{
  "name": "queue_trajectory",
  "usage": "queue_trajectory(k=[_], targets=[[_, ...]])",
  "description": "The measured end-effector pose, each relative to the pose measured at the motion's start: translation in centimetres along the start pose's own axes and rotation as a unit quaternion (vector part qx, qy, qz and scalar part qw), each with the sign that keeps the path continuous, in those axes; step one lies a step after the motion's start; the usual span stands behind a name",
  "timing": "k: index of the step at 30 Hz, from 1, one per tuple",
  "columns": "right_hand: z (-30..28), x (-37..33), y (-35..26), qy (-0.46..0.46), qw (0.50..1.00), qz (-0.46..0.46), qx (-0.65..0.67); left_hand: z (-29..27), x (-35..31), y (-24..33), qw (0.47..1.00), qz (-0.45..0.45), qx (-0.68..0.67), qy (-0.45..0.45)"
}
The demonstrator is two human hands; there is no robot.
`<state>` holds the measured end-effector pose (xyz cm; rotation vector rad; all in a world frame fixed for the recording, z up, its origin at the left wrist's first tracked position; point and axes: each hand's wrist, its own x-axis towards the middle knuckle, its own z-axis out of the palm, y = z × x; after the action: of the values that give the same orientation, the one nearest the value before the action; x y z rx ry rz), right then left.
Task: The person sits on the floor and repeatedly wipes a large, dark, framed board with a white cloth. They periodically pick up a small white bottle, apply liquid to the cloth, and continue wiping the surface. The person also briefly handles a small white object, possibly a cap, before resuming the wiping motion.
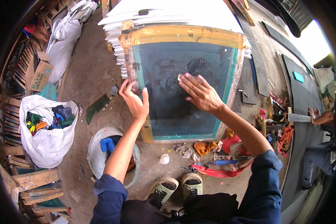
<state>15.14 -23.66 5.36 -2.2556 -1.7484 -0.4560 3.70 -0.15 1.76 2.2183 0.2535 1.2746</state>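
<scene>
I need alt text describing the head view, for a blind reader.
A person's right-hand grip lies over the dark panel of a taped frame; the left-hand grip is at its left edge. Beyond lie stacked white sheets; a white sack stands left.

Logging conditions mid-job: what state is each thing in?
Screen frame: taped along the top
Mesh: dark, pattern showing
Left hand: open, by the frame's left edge
Right hand: over the mesh, grip unclear
White sheets: stacked
White sack: open, coloured cloth inside
Bucket: open, blue cloth inside
Carton: top flap raised
</scene>
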Motion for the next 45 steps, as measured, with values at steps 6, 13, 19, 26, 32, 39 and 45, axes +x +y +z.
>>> queue_trajectory(k=[6,13,19,26,32,39,45], targets=[[-0.5,-0.6,-0.2,-0.008,0.991,0.098,-0.089,-0.3,0.0,-0.2,1.000,-0.001,0.007,0.001],[0.4,-0.6,-0.7,0.065,0.986,0.151,-0.013,-0.2,-0.1,0.0,1.000,-0.005,0.003,-0.006],[-0.7,-0.3,-0.6,0.002,0.997,0.075,-0.023,-0.4,-0.1,-0.1,1.000,-0.014,-0.002,0.001],[-2.4,2.1,3.2,0.132,0.966,0.199,-0.100,-0.4,-0.1,-0.1,1.000,-0.002,0.007,0.006],[-3.0,1.2,4.9,0.110,0.978,0.008,-0.176,0.0,-0.1,0.2,1.000,-0.019,-0.018,0.000],[-3.5,1.3,2.5,0.087,0.970,0.136,-0.182,-0.3,0.0,0.0,1.000,-0.019,-0.011,-0.006],[-2.9,0.9,2.6,0.075,0.980,0.090,-0.160,-0.5,0.1,0.1,1.000,-0.018,-0.016,-0.008]])
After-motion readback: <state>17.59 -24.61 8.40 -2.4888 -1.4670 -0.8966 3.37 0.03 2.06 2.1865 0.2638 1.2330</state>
